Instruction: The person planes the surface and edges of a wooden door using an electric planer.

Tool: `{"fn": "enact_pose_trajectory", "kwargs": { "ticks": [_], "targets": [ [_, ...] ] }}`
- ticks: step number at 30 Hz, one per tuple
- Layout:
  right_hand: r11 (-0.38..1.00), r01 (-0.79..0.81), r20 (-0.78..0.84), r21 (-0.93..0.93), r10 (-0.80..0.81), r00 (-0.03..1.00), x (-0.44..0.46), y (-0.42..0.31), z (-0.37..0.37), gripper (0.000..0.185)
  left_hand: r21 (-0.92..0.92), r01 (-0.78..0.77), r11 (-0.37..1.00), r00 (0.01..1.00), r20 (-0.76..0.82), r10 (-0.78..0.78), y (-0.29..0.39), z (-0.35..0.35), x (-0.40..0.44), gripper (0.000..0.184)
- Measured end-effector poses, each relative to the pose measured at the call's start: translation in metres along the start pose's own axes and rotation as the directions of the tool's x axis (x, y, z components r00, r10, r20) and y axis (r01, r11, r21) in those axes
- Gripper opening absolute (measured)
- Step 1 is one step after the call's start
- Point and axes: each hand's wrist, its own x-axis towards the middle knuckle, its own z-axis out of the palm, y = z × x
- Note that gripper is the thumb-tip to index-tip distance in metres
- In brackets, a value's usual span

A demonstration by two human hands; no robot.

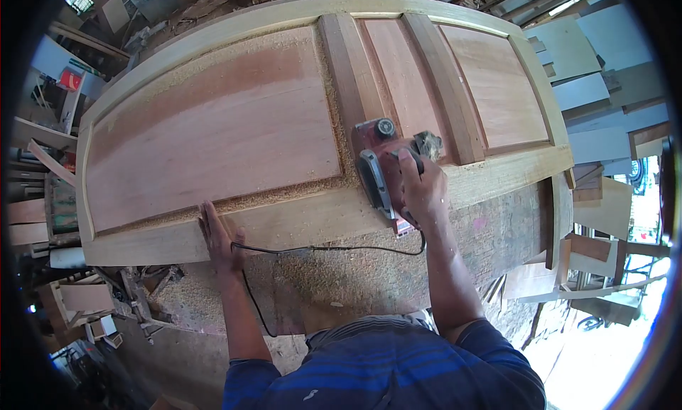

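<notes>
A wooden panel door lies flat, its pale frame set around reddish-brown panels. On its near rail sits a red electric planer, tilted slightly, with wood dust on its body. My right hand is closed around the planer's handle. Farther left, my left hand rests on the rail's near edge, fingers stretched out and thumb apart. The black power cord runs from the planer to my left hand, passes by its palm and hangs down. Whether the palm touches the cord is hard to see.
Shavings lie along the panel grooves and on the worn workbench under the door. Boards and sheets lean or lie at the right. Wood offcuts and a metal clamp-like part are at the left.
</notes>
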Motion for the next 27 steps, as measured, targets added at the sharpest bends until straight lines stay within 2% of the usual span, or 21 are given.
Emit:
{"fn": "enact_pose_trajectory", "kwargs": {
  "ticks": [3,6,11,23,27],
  "targets": [
    [1.000,0.004,0.019,-0.007,-0.003,1.000,0.026,-0.003,0.010,0.058,-0.004,-0.079,0.997,0.993,0.084,0.080,0.010,0.009,0.001,0.113],
    [1.000,0.005,0.025,-0.011,-0.005,1.000,0.048,-0.015,0.018,0.061,0.058,-0.243,0.968,0.958,0.172,0.230,0.059,0.030,0.005,0.108],
    [0.999,0.031,0.054,0.025,-0.033,0.998,0.090,-0.030,0.030,0.061,-0.144,-0.344,0.928,0.918,0.157,0.365,0.128,0.062,0.020,0.100],
    [0.993,0.104,0.023,0.050,-0.105,0.994,0.167,-0.047,0.060,0.071,-0.175,-0.341,0.923,0.914,0.169,0.370,0.149,0.066,0.030,0.083],
    [0.992,0.122,0.000,-0.041,-0.122,0.993,0.203,-0.064,0.068,0.077,-0.206,-0.340,0.918,0.915,0.152,0.373,0.150,0.062,0.030,0.081]
  ]
}}
